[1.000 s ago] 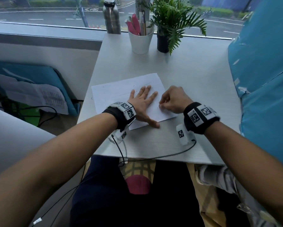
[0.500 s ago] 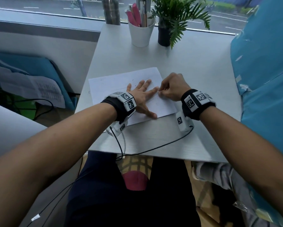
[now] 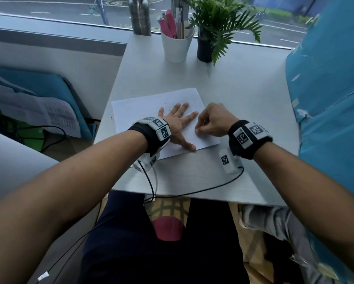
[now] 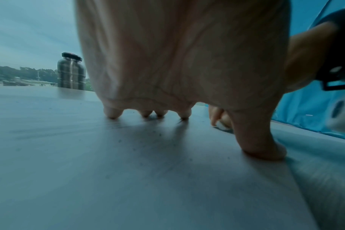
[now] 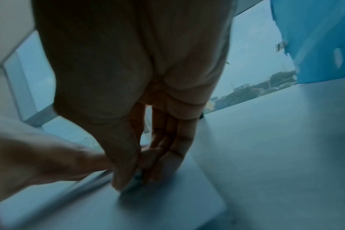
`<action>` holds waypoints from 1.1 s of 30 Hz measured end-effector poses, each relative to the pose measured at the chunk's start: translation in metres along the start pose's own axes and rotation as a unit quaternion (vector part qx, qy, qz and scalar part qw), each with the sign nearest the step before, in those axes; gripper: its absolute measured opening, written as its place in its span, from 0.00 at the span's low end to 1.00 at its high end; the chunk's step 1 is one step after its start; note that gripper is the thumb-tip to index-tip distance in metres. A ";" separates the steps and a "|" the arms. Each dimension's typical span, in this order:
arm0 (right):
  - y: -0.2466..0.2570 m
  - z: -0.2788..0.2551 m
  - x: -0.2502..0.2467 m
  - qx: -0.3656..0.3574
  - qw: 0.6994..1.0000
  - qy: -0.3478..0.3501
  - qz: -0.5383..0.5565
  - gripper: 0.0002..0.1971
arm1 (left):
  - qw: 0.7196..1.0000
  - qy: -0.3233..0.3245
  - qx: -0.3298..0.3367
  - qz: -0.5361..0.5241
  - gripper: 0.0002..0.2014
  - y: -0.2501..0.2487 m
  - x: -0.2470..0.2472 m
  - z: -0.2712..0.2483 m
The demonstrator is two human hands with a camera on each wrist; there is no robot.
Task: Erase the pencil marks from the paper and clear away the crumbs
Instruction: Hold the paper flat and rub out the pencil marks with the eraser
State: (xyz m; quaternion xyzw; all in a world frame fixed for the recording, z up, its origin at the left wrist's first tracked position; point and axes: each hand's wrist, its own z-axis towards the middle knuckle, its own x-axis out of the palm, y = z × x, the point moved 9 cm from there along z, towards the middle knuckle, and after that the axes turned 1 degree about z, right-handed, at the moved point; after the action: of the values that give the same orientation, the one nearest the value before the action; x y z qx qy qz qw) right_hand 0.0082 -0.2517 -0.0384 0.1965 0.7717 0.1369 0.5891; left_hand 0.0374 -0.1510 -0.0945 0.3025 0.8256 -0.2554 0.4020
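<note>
Paper [image 3: 143, 107] lies flat on the bench [image 3: 243, 95], near the front edge. My left hand [image 3: 179, 123] presses on it, fingers straight and spread, so the sheet can't slide or buckle under rubbing. My right hand [image 3: 212, 120] has its grip closed around a small white eraser [image 4: 221, 124], pinched low between thumb and fingers for control, tip on the sheet just beside the left index finger. Dark crumbs [image 4: 159, 134] scattered on the paper; judging by that, erasing is underway and sweeping remains.
</note>
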 end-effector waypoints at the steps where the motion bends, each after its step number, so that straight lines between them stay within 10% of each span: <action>1: -0.004 0.007 -0.008 0.016 0.999 -0.031 0.006 0.04 | 1.000 0.000 -0.001 0.000 0.63 -0.001 0.001 0.000; 4: -0.007 0.015 -0.020 0.035 0.995 -0.092 0.019 0.04 | 1.000 -0.003 -0.004 -0.006 0.63 0.000 0.000 -0.001; 9: 0.003 -0.002 0.006 0.012 1.000 0.017 -0.003 0.02 | 1.000 -0.002 -0.002 -0.007 0.64 0.001 0.001 -0.001; 14: -0.005 0.016 -0.018 0.043 0.996 -0.075 0.013 0.03 | 1.000 -0.007 -0.005 -0.009 0.63 0.000 -0.001 -0.003; 18: 0.001 -0.001 0.004 0.023 1.000 0.014 -0.005 0.03 | 1.000 -0.005 0.002 -0.008 0.65 -0.001 0.001 -0.003; 23: -0.004 0.018 -0.021 0.059 0.995 -0.080 0.014 0.04 | 1.000 -0.012 0.001 -0.017 0.66 -0.001 0.001 -0.003; 27: 0.006 -0.004 0.009 0.028 0.999 0.025 0.000 0.01 | 1.000 -0.014 -0.001 -0.014 0.67 0.001 0.003 -0.001; 33: 0.000 0.015 -0.011 0.062 0.996 -0.067 0.018 0.03 | 1.000 -0.020 -0.001 -0.024 0.67 0.000 0.002 -0.001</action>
State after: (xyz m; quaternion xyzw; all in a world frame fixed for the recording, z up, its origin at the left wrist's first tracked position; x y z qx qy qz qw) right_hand 0.0253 -0.2573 -0.0334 0.2554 0.7339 0.0855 0.6236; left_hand 0.0361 -0.1502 -0.0958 0.2771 0.8248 -0.2697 0.4125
